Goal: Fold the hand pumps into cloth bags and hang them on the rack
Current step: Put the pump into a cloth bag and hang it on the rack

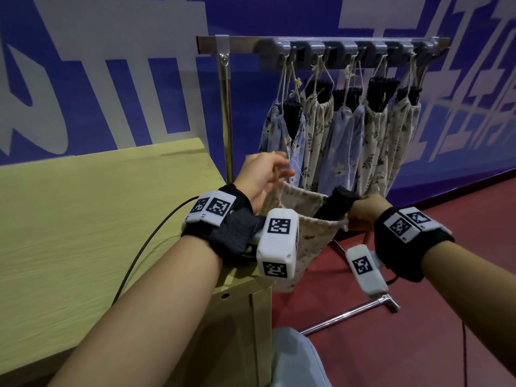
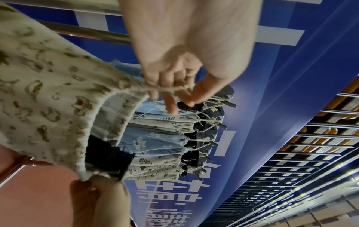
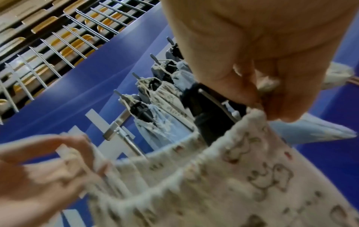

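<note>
A cream cloth bag (image 1: 310, 238) with a small brown print hangs between my two hands, its mouth spread wide. A black hand pump (image 1: 336, 203) sticks out of the mouth on the right side. My left hand (image 1: 268, 171) pinches the bag's drawstring (image 2: 174, 89) at the left of the mouth. My right hand (image 1: 363, 212) pinches the right rim of the bag (image 3: 254, 113), next to the pump (image 3: 209, 116). The same bag (image 2: 48, 99) fills the left of the left wrist view, with the pump (image 2: 108, 156) dark inside its mouth.
Just behind the bag stands a metal rack (image 1: 335, 44) with a row of hooks, where several filled floral bags (image 1: 343, 135) hang by their strings. A yellow-green table (image 1: 97, 219) lies under my left arm. The rack's chrome foot (image 1: 349, 311) crosses the red floor.
</note>
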The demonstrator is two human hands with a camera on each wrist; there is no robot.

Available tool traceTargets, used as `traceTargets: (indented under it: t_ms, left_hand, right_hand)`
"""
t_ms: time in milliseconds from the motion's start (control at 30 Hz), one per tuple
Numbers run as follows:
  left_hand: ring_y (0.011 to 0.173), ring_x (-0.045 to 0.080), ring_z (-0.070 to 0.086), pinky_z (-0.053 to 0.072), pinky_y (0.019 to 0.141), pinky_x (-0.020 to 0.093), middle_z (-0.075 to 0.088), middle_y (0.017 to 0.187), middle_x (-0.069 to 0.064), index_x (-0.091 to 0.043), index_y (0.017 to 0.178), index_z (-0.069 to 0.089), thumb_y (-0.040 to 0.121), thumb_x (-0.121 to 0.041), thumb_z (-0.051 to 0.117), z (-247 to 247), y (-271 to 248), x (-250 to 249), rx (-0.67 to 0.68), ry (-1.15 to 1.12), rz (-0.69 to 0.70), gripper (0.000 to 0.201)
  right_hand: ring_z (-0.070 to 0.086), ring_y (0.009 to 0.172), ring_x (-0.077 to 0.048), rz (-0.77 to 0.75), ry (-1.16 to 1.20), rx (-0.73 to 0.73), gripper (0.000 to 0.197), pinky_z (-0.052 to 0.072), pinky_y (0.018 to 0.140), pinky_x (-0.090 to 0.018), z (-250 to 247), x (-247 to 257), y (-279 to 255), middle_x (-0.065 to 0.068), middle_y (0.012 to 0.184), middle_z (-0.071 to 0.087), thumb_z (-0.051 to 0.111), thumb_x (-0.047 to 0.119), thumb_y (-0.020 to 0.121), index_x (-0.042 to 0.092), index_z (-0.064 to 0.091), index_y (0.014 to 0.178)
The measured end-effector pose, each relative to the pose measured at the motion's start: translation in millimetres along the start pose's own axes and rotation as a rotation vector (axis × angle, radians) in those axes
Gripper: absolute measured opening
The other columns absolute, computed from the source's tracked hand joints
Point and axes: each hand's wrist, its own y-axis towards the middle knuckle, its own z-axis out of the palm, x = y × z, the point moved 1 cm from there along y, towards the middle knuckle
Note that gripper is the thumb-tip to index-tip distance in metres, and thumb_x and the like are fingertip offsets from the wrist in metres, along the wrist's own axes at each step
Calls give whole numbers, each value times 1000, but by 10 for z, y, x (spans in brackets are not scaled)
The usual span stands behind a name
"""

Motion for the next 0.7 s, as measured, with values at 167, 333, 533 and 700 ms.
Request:
traceTargets:
  t_ms: [167,333,533,700]
  left_hand:
    - [63,13,47,38,66,28,51,67,-1,-11,84,51,89,-8,45,-122,70,95,-64,199,-261,8]
    - [66,11,50,36,63,23,56,80,0,-9,96,56,90,1,39,-118,68,71,-23,217,-222,21]
    - [84,18,59,45,94,35,64,85,-1,-10,101,56,90,5,35,-92,62,84,62,280,-264,28]
    - [73,11,55,45,68,24,61,81,0,-12,84,58,87,14,32,-40,0,39,117,269,-164,37]
  right_hand:
    - [53,67,-20,-125,506,84,19,48,59,-25,-27,370,-68,-8,74,49,40,-3,92,5,52,80]
    - [47,57,-13,-218,726,259,34,46,45,-19,-184,486,-309,-5,72,49,27,-8,87,4,55,102]
    - [65,58,-8,-464,520,296,48,52,48,-18,-266,514,-437,5,87,72,41,-21,85,18,66,97]
    - [57,43,-5,-450,567,262,38,45,43,-13,-81,426,-461,5,96,68,45,-13,89,18,64,101]
